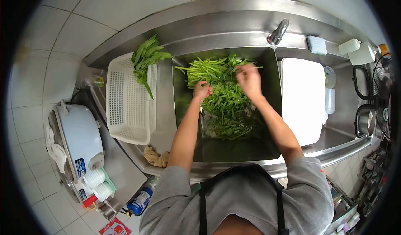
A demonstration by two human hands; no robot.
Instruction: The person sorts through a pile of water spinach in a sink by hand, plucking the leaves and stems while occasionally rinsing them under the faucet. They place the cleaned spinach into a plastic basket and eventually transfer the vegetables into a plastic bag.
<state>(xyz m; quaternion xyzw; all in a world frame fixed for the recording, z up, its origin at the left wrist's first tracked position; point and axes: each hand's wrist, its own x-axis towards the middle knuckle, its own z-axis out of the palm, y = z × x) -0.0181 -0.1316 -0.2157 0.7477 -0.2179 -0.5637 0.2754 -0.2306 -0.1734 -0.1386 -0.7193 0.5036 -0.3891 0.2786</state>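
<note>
Leafy green vegetables (227, 99) with pale green stems lie in the middle of the steel sink basin (238, 151). At the left side of the pile is my left hand (202, 90), its fingers curled in at the stems; what they hold is too small to make out. My right hand (249, 79) is over the upper right part of the greens, blurred by motion, and its fingertips are hard to see. A separate bunch of leaves (148, 55) hangs over the upper right corner of the white plastic basket (144, 138), left of the basin.
A faucet (277, 32) rises behind the basin. On the right lies a white board (303, 101), with a sponge (317, 45) and bottles (349, 46) behind. A crumpled cloth (156, 156) is at the front left. A rice cooker (79, 139) stands at the far left.
</note>
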